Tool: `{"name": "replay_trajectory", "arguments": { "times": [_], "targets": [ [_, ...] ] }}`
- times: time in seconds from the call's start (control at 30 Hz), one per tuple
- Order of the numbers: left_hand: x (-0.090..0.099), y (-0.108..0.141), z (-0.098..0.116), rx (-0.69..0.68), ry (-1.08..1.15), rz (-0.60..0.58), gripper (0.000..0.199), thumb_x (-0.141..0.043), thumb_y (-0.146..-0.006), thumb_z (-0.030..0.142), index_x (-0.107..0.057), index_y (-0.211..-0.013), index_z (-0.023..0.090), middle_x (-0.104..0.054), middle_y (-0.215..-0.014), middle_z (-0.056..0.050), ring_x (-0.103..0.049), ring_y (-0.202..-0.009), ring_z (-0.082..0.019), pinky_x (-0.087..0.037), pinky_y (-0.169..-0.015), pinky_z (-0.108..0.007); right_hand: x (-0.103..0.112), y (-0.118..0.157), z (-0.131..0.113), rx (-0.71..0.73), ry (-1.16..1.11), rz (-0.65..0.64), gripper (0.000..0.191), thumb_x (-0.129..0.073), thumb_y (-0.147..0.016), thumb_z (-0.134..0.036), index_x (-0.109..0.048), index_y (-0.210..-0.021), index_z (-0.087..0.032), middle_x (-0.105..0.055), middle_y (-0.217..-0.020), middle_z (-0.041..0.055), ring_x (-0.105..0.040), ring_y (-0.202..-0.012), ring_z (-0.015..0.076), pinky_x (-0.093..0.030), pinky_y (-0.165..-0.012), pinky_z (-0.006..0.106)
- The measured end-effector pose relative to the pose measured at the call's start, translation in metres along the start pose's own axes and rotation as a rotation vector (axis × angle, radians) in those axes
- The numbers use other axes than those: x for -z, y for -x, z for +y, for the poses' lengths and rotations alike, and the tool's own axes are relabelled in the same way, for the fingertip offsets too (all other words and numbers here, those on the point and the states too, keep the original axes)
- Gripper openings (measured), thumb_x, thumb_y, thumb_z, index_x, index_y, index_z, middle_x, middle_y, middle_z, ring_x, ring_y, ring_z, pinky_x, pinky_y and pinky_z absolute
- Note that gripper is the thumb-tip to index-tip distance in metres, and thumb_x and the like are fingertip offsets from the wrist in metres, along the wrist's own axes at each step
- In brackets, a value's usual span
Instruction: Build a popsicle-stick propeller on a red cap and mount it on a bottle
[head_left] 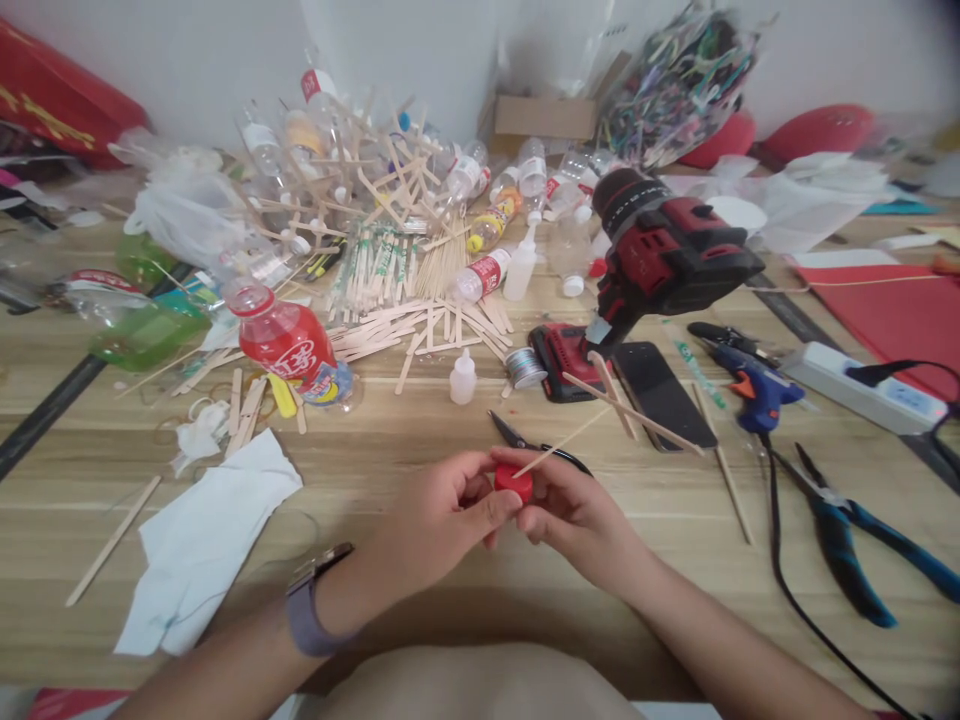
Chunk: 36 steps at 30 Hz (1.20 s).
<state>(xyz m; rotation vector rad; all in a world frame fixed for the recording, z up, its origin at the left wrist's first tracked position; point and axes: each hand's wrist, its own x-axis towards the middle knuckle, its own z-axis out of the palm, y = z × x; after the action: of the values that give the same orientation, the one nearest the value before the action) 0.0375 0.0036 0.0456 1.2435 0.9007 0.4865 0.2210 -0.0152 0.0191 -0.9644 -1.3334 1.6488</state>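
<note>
A red bottle cap (513,484) is pinched between the thumb and fingers of my left hand (442,515), just above the table's front part. A thin wooden stick (562,442) slants up and to the right from the cap. My right hand (577,515) is at the cap's right side, its fingers curled around the cap and the stick's lower end; its exact grip is partly hidden. Black-handled scissors (525,437) lie behind my hands. A small white dropper bottle (463,378) stands farther back on the table.
To the right are a red and black drill (660,250), a phone (664,395), a blue glue gun (757,390), pliers (840,530) and a power strip (862,385). On the left are a red-labelled bottle (289,345) and white cloth (210,540). Wooden sticks (382,330) and bottles lie behind.
</note>
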Motion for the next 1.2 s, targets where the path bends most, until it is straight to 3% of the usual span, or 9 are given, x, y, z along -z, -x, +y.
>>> {"name": "replay_trajectory", "arguments": {
  "times": [0.13, 0.3, 0.43, 0.57, 0.67, 0.77, 0.93, 1.2],
  "targets": [
    [-0.003, 0.001, -0.003, 0.0, 0.06, 0.002, 0.053, -0.058, -0.088, 0.049, -0.053, -0.127, 0.013, -0.064, -0.083, -0.003, -0.054, -0.063, -0.011, -0.04, -0.06, -0.024, -0.001, -0.003, 0.005, 0.006, -0.101, 0.01, 0.039, -0.074, -0.078, -0.048, -0.067, -0.106, -0.021, -0.066, -0.08, 0.0023, -0.055, -0.056, 0.0091, -0.046, -0.052, 0.022],
    [-0.003, 0.007, 0.002, -0.045, -0.063, 0.033, 0.041, -0.043, -0.096, 0.043, -0.058, -0.123, 0.015, -0.06, -0.071, 0.001, -0.054, -0.066, -0.012, -0.039, -0.065, -0.025, 0.002, -0.004, 0.004, 0.011, -0.05, 0.101, 0.034, -0.074, -0.078, -0.046, -0.068, -0.1, -0.021, -0.064, -0.073, 0.0014, -0.052, -0.056, 0.0105, -0.046, -0.052, 0.023],
    [-0.002, 0.01, 0.004, 0.063, -0.123, 0.061, 0.038, -0.043, -0.095, 0.045, -0.063, -0.108, 0.015, -0.061, -0.064, 0.002, -0.045, -0.055, -0.011, -0.033, -0.056, -0.024, 0.004, -0.004, 0.004, 0.006, -0.009, 0.153, 0.037, -0.072, -0.079, -0.049, -0.068, -0.104, -0.022, -0.064, -0.07, 0.0009, -0.05, -0.055, 0.0113, -0.044, -0.052, 0.024],
    [-0.004, 0.009, 0.0, 0.082, -0.101, 0.101, 0.034, -0.048, -0.091, 0.048, -0.06, -0.088, 0.016, -0.059, -0.061, 0.003, -0.052, -0.059, -0.012, -0.035, -0.058, -0.024, 0.001, -0.004, 0.005, -0.025, -0.027, 0.082, 0.038, -0.077, -0.074, -0.048, -0.07, -0.101, -0.022, -0.067, -0.08, 0.0031, -0.054, -0.062, 0.0123, -0.043, -0.055, 0.024],
    [-0.005, 0.009, -0.003, 0.088, -0.116, 0.093, 0.034, -0.048, -0.091, 0.048, -0.055, -0.077, 0.018, -0.057, -0.058, 0.003, -0.051, -0.057, -0.012, -0.035, -0.059, -0.024, 0.0, -0.004, 0.008, -0.049, -0.102, 0.074, 0.033, -0.078, -0.074, -0.046, -0.07, -0.095, -0.022, -0.063, -0.073, 0.0002, -0.049, -0.057, 0.01, -0.038, -0.051, 0.022],
    [-0.005, 0.009, -0.003, 0.128, -0.153, 0.074, 0.033, -0.043, -0.093, 0.046, -0.055, -0.078, 0.019, -0.058, -0.058, 0.003, -0.048, -0.056, -0.012, -0.035, -0.06, -0.025, 0.003, -0.004, 0.009, -0.018, -0.151, 0.158, 0.036, -0.074, -0.078, -0.049, -0.071, -0.102, -0.023, -0.061, -0.069, -0.0011, -0.049, -0.057, 0.0095, -0.039, -0.053, 0.022],
    [-0.003, 0.01, -0.003, 0.154, -0.141, 0.047, 0.034, -0.039, -0.094, 0.047, -0.055, -0.084, 0.019, -0.059, -0.058, 0.003, -0.05, -0.059, -0.013, -0.037, -0.064, -0.026, 0.004, -0.006, 0.004, 0.032, -0.276, 0.251, 0.042, -0.07, -0.081, -0.051, -0.068, -0.115, -0.026, -0.069, -0.09, 0.0034, -0.056, -0.058, 0.0096, -0.044, -0.057, 0.025],
    [-0.004, 0.015, -0.008, 0.167, -0.137, 0.009, 0.034, -0.038, -0.095, 0.045, -0.056, -0.085, 0.018, -0.058, -0.057, 0.004, -0.045, -0.054, -0.011, -0.034, -0.059, -0.024, -0.005, -0.007, -0.003, 0.028, -0.397, 0.287, 0.038, -0.07, -0.082, -0.049, -0.065, -0.112, -0.026, -0.071, -0.078, 0.0018, -0.059, -0.055, 0.0096, -0.047, -0.054, 0.022]
  ]
}}
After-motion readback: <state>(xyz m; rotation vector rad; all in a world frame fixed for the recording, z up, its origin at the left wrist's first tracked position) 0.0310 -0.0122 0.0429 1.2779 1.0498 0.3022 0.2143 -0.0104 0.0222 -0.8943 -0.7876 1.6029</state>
